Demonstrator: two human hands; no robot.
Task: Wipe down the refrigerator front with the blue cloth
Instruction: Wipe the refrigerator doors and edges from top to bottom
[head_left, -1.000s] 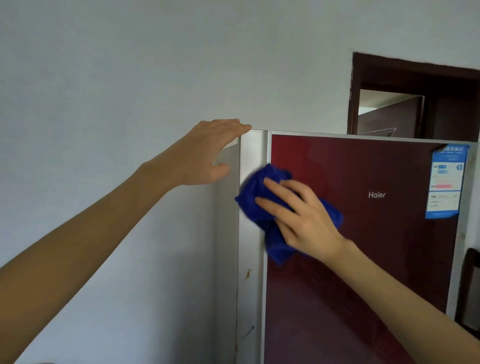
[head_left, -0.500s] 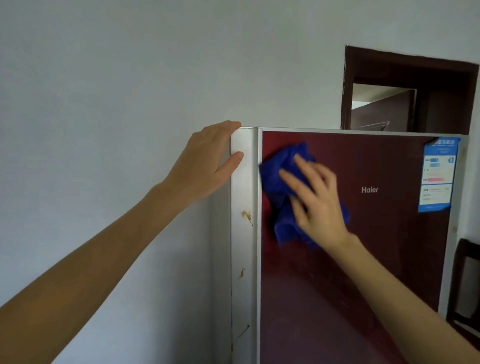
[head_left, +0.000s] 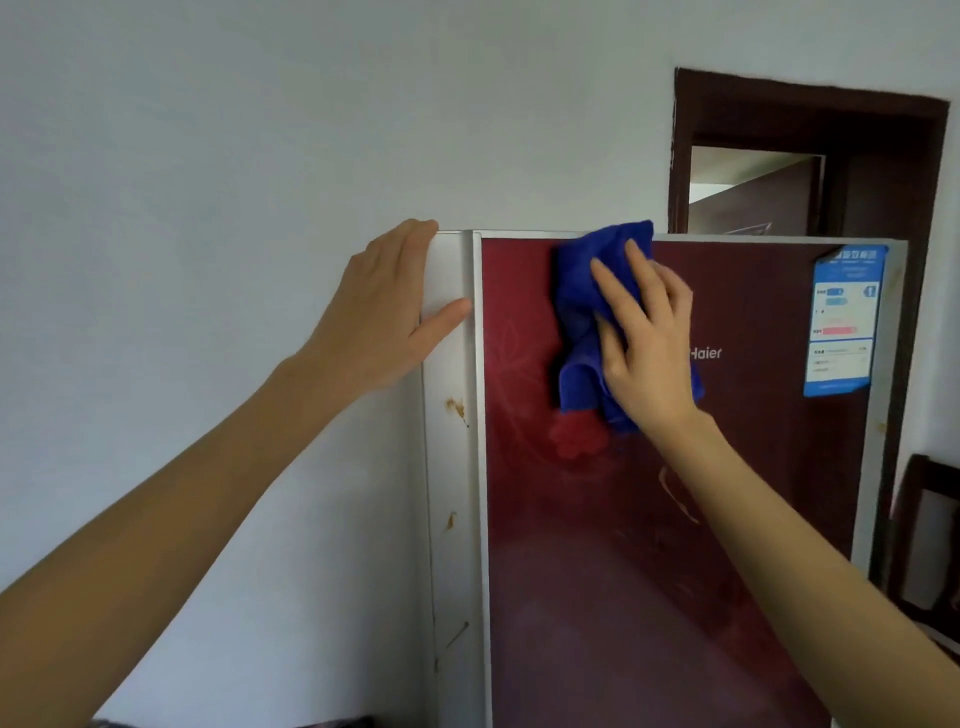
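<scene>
A dark red glossy refrigerator front (head_left: 649, 545) with a silver frame fills the right half of the view. My right hand (head_left: 644, 343) presses a crumpled blue cloth (head_left: 582, 306) flat against the door near its top edge, fingers straight and spread. The cloth's top reaches the door's upper rim. My left hand (head_left: 384, 312) holds the fridge's upper left corner, fingers over the top and side, thumb on the white side panel (head_left: 447, 467).
A blue energy label (head_left: 844, 319) sticks to the door's upper right. A pale wall lies to the left. Behind the fridge is a dark brown door frame (head_left: 810, 104). A dark chair back (head_left: 919, 530) stands at the right edge.
My right hand has slid the cloth from the door's left edge up and to the right, reaching the top rim. My left hand stays on the corner.
</scene>
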